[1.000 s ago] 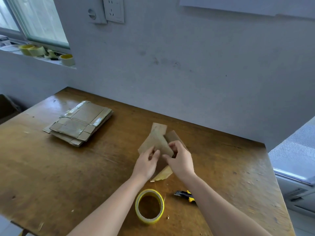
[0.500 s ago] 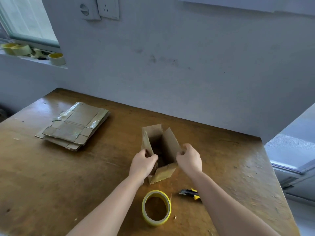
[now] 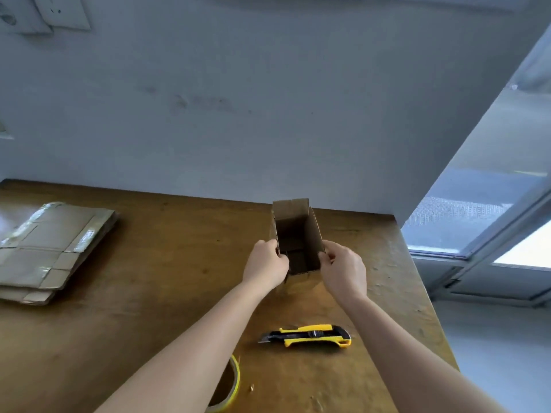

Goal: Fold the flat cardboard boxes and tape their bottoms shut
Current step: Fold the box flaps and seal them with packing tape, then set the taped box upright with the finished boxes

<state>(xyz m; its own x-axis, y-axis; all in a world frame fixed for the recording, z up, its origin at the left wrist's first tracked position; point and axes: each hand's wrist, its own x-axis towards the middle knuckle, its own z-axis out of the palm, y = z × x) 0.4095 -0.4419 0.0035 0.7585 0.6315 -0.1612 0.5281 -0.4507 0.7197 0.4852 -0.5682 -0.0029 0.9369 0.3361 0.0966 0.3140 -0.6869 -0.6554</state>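
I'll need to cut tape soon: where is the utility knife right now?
In the head view the utility knife lies on the wooden table, nearer the camera than the opened box and just right of the tape roll at the bottom edge.

The box (image 3: 298,234) stands on the table (image 3: 149,293) near its far edge, just before the wall (image 3: 268,114). The left hand (image 3: 265,265) holds its left side, the right hand (image 3: 343,268) its right. A stack (image 3: 50,248) of flat boxes lies well left. The knife (image 3: 307,335) lies nearer than the box. The tape (image 3: 228,386) lies nearest, left of the knife, partly under the left forearm.
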